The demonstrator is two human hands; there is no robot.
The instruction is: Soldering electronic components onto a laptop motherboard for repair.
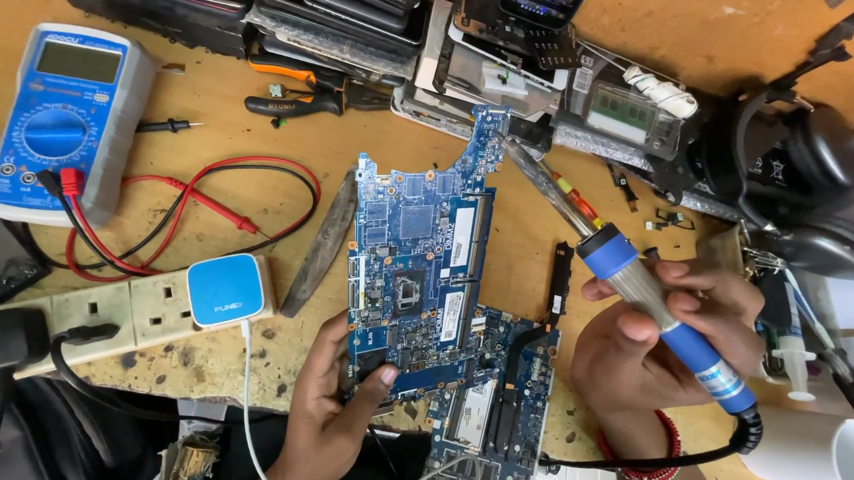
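— So, what are the hands doing?

— The right hand (673, 334) is wrapping closed around the blue handle of a soldering iron (641, 298), its metal tip aiming up and left toward the top of the blue circuit board (425, 270). The left hand (338, 403) is resting on the board's lower left edge, thumb pressing on top, fingers curling under, so it is clamping the board lightly.

— And the board itself?

— It is lying flat on the wooden surface (256, 121), between the two hands. I am judging it light, thin and stiff, but fragile: gripping by the bare edges looks safest, keeping off the chips and connectors. The iron is looking light too, with a trailing black cord tugging at it; only the handle is safe to hold.

— What is sitting around them?

— A blue multimeter (59, 119) with red and black leads is lying far left, a white power strip (136, 306) below it, pliers (297, 99) above the board.
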